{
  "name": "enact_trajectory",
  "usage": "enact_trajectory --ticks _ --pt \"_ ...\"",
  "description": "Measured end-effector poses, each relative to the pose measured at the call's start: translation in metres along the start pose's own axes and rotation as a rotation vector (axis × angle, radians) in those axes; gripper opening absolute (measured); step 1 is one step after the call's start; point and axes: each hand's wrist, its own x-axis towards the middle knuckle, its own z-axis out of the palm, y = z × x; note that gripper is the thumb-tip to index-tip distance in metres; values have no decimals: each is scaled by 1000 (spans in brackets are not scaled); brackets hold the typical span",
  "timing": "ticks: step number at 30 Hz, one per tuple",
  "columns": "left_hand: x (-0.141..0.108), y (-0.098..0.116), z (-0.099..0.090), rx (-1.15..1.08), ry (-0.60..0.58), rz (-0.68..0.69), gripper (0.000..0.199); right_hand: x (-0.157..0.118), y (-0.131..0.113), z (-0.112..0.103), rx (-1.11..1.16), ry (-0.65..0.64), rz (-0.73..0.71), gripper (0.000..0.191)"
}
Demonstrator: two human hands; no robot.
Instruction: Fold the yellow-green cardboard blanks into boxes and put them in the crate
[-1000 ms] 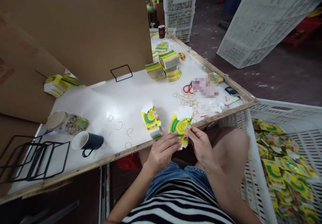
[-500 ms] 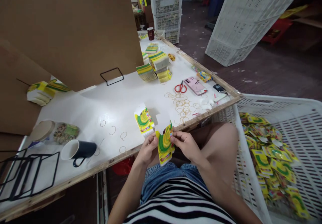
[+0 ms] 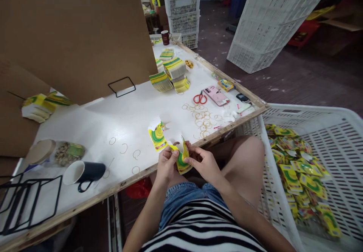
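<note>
Between both hands, over my lap at the table's front edge, is a small yellow and green printed carton point(image 3: 181, 162), its upper end spread apart. My left hand point(image 3: 168, 162) pinches its left side near the top. My right hand point(image 3: 202, 162) grips the right side with thumb and fingers. Just beyond, on the white table point(image 3: 96, 125), lies a small stack of similar flat cartons point(image 3: 157, 136). Farther back stand several bundles of the same cartons point(image 3: 173, 68). Whether anything is inside the held carton cannot be made out.
Right of my leg, a white plastic basket point(image 3: 343, 131) holds many yellow packets point(image 3: 304, 172). On the table are loose rubber bands point(image 3: 202, 119), red-handled scissors point(image 3: 200, 98), a pink phone point(image 3: 216, 95), a dark mug point(image 3: 85, 172) lying on its side, a jar point(image 3: 68, 153) and a black wire rack point(image 3: 31, 203).
The held carton has tilted and its upper end has been spread wider. My right thumb has moved onto its front face. The whole view has shifted slightly.
</note>
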Motion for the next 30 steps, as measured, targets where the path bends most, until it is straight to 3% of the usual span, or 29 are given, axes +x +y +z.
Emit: enact_trajectory --ticks 3,6,12,15,18,23,26,30 --pt "0 -6 1 98 94 60 40 -2 -2 2 -62 12 -30 24" --pt "0 -5 5 169 96 71 36 -2 -2 1 -122 66 -61 31" --pt "-8 5 12 287 15 84 64 3 5 -9 -67 154 -51 20" --pt "-11 10 9 327 -46 63 67 5 3 -14 73 154 -103 47" --pt "-12 18 5 344 -173 30 69 5 -4 -21 150 67 -131 49" --pt "-13 27 2 258 -360 -54 53 6 -13 -34 111 -90 -109 29" --pt "-14 25 2 194 -391 -77 40 8 -14 -39 26 -108 -120 16" --pt "-15 20 2 184 -384 -83 33 10 -14 -40 -53 -82 -197 16"
